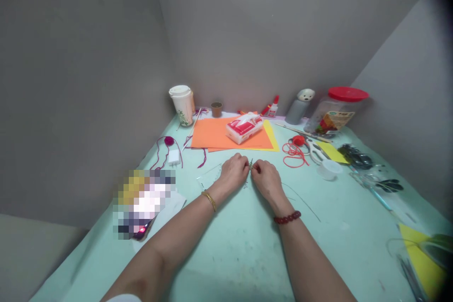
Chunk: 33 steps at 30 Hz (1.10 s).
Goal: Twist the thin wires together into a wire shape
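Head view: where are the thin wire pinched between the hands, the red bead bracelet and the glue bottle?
Thin wire (251, 164), head view, on the tip showing between the fingertips.
Red bead bracelet (287, 217), head view, on the beads around the right wrist.
Glue bottle (272, 109), head view, on its white body.

Left hand (233, 173) and right hand (268, 180) close together near the middle of a mint-green table covering (244, 255). Fingertips of both hands pinching a short thin wire piece (251, 164) from either side. Gold bangle (209, 200) on left wrist; red bead bracelet (287, 217) on right wrist. Thin dark wire (304, 203) lying just right of right hand. Clear plastic sheet (208, 174) partly under left hand. Ahead of hands: orange paper sheet (212, 133) overlapping yellow paper sheet (271, 136), with red-and-white tissue packet (244, 128) on top. Farther right: red cord (293, 155) beside scissors (314, 149). Along far edge: paper cup (182, 104), glue bottle (272, 107), plastic jar with red lid (336, 111).
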{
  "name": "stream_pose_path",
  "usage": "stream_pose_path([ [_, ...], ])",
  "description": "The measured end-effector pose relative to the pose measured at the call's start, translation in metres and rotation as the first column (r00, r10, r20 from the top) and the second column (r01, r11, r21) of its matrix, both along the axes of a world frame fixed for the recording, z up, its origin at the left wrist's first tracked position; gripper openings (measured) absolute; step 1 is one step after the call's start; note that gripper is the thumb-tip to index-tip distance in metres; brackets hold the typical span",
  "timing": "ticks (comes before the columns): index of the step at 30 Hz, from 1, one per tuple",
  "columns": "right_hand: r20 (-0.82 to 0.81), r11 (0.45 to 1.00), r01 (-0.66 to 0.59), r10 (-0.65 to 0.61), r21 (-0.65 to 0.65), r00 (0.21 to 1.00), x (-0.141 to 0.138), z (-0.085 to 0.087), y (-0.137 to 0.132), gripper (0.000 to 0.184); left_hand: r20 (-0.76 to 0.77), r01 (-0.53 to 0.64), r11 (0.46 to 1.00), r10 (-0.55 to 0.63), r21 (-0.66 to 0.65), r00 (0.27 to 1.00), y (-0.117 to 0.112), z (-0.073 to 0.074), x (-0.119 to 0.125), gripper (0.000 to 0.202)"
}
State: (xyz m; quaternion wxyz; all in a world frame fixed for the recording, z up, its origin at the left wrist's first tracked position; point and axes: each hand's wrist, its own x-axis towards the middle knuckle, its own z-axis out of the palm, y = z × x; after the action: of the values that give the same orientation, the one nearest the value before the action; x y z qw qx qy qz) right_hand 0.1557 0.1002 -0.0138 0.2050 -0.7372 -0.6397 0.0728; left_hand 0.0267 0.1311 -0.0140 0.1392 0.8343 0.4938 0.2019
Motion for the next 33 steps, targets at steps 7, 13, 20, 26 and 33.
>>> stream_pose_path([
  [7,-0.146,1.0,0.01,-0.012,-0.014,0.989,0.001,0.006,-0.001,0.01,-0.019,-0.021,1.0,0.02,-0.006,1.0,0.0,0.0,0.0,0.014],
  [13,-0.246,0.994,0.032,-0.057,-0.104,0.968,0.005,0.018,-0.004,0.011,0.056,-0.027,1.0,0.028,-0.012,0.998,-0.002,0.001,-0.002,0.012],
  [20,-0.513,0.99,-0.108,0.045,-0.093,0.857,0.018,0.016,-0.002,0.013,0.11,0.078,0.997,-0.075,-0.022,0.991,-0.008,0.007,0.001,0.025],
  [26,-0.724,0.923,-0.32,0.07,-0.213,0.686,0.025,0.031,-0.012,0.02,0.155,0.077,0.997,-0.075,-0.003,0.985,-0.007,0.001,-0.003,0.015],
  [33,-0.603,0.983,-0.128,0.024,-0.13,0.798,0.056,0.045,-0.031,0.025,0.116,0.163,0.985,-0.169,0.06,0.979,-0.008,0.001,-0.008,0.01],
])
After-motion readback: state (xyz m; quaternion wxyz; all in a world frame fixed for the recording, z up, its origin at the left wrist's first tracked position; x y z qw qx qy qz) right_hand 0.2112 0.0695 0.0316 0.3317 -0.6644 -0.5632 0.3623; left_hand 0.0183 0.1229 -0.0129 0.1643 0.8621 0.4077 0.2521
